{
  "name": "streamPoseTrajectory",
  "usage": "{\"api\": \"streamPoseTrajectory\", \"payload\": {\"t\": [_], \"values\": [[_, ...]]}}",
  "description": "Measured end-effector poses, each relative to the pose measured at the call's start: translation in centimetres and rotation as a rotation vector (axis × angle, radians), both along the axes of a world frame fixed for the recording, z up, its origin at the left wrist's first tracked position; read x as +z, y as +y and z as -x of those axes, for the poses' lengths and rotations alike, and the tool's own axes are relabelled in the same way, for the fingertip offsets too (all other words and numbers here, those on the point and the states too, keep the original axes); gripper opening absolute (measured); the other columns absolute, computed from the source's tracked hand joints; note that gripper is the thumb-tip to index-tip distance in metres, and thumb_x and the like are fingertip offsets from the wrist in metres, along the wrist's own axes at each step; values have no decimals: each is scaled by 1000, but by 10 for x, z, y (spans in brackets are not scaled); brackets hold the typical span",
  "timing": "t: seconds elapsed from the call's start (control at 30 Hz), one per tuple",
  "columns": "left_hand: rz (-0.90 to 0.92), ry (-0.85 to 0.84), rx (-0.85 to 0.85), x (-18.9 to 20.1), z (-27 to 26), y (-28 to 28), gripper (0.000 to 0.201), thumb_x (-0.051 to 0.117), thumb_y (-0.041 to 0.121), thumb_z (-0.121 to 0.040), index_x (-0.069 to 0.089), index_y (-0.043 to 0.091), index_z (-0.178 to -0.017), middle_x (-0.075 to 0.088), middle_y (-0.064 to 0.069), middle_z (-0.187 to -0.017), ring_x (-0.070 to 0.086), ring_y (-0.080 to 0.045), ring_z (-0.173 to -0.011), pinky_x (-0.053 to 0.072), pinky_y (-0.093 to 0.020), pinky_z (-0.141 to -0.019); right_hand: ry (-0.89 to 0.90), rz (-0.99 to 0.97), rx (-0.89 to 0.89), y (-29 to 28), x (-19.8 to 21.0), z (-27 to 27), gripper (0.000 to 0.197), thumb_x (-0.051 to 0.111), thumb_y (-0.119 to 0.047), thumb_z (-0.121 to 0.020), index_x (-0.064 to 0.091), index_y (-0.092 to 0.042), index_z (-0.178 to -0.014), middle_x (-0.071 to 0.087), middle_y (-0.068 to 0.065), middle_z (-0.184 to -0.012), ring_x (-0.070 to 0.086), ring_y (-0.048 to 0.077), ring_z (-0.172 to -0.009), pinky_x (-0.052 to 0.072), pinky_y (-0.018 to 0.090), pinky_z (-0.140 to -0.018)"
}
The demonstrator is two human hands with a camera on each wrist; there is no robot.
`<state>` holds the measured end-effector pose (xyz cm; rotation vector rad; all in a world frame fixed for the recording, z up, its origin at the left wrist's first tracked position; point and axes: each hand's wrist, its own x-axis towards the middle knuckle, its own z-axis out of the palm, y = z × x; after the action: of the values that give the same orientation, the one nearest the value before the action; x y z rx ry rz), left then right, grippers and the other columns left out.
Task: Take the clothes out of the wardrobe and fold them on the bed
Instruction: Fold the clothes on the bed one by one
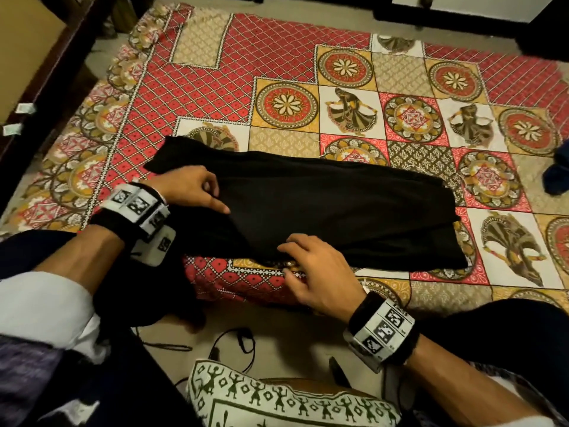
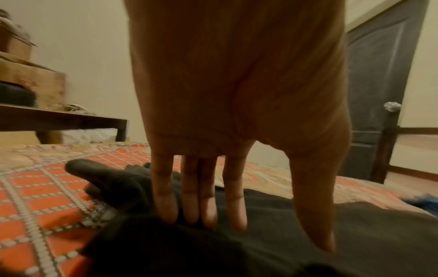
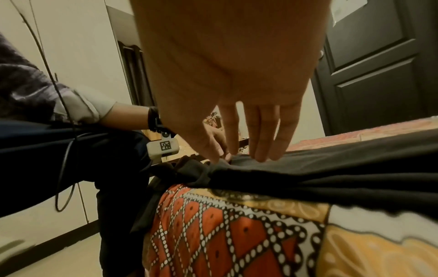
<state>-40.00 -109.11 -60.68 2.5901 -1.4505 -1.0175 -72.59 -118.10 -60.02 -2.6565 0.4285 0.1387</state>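
Bed [image 1: 308,72]: one black garment [image 1: 338,204]; left hand [image 1: 187,189], right hand [image 1: 314,272] flat, grip seemingly slack.

Broad open room is offered by the bed [image 1: 277,66] beyond the black garment [image 1: 338,204], where only flat patterned cover is seen up to the far edge, with a blue cloth [image 1: 557,174] lying at the right edge, well apart from the garment. The near edge of the bed is taken up by the garment, which is draped over it at the left, and by the left hand [image 1: 187,188] and right hand [image 1: 314,272] resting on it. Below, the floor gap is crowded by black cables [image 1: 234,343] and a patterned cushion [image 1: 277,399], and the far left is closed off by dark wooden furniture [image 1: 37,66].
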Motion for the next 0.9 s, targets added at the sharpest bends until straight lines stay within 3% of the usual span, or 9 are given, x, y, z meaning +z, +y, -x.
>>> {"api": "streamPoseTrajectory", "payload": {"t": [0.13, 0.27, 0.4, 0.47, 0.53, 0.63, 0.7, 0.8, 0.9], "values": [[-125, -36, 136, 17, -51, 37, 25, 80, 37, -81, 72, 16, -91, 71, -8, -93, 63, -22, -81, 49, -34, -72, -117, -112, -40, 11, 7, -11, 32, 56, -39, -96, 68, -26, -123, 68, -10, -119, 65, 10, -105, 56, 37, -88], [-382, -37, 265, -7, -95, 77, 43, 74, 50, -59, 73, 12, -79, 73, -10, -79, 70, -30, -82, 59, -44, -82, -115, -192, 11, 32, 6, -30, 35, 56, -41, -95, 66, -27, -126, 67, -11, -121, 65, 8, -104, 56, 37, -89], [-357, -61, 301, -27, -96, 92, 36, 75, 33, -81, 69, 7, -105, 70, -21, -111, 67, -37, -104, 56, -42, -91, -114, -245, 2, 47, 8, -39, 36, 57, -43, -95, 64, -31, -128, 67, -14, -125, 63, 4, -111, 55, 36, -96], [-354, -34, 266, -18, -82, 93, 13, 69, 20, -89, 66, 10, -82, 70, -24, -113, 68, -36, -104, 54, -40, -86, -114, -269, -29, 50, 9, -40, 36, 59, -44, -94, 64, -33, -129, 67, -16, -126, 62, 1, -113, 54, 35, -98], [-347, 3, 212, 3, -67, 91, 19, 64, 19, -90, 59, 16, -72, 72, -19, -99, 67, -30, -89, 53, -37, -78, -132, -292, -66, 55, 10, -38, 37, 61, -44, -93, 63, -34, -129, 68, -16, -123, 63, 0, -112, 54, 33, -97], [-135, 238, 181, 35, -47, 85, 12, 72, 18, -86, 67, 19, -75, 69, 2, -73, 63, -13, -71, 47, -26, -70, -177, -358, -120, 64, 13, -39, 39, 65, -45, -92, 62, -36, -129, 70, -17, -116, 65, -1, -106, 57, 33, -90], [13, 440, 130, 54, -27, 80, 13, 69, 3, -89, 73, 11, -79, 68, 11, -68, 59, -2, -63, 43, -18, -64, -196, -413, -146, 75, 17, -44, 39, 71, -46, -91, 64, -36, -128, 73, -17, -111, 66, -2, -102, 56, 32, -90], [120, 664, 40, 72, 4, 72, 8, 70, 2, -87, 71, 10, -86, 66, -2, -79, 53, -13, -71, 36, -20, -59, -332, -370, -228, 97, 25, -59, 59, 78, -49, -82, 55, -34, -134, 64, -15, -126, 63, 2, -110, 54, 31, -95], [176, 799, 13, 81, 23, 64, 11, 62, -6, -89, 67, 2, -95, 64, -3, -80, 54, -9, -69, 40, -15, -55, -422, -269, -202, 110, 33, -78, 87, 80, -43, -77, 37, -26, -151, 41, -5, -150, 51, 14, -131, 50, 33, -104]]}}
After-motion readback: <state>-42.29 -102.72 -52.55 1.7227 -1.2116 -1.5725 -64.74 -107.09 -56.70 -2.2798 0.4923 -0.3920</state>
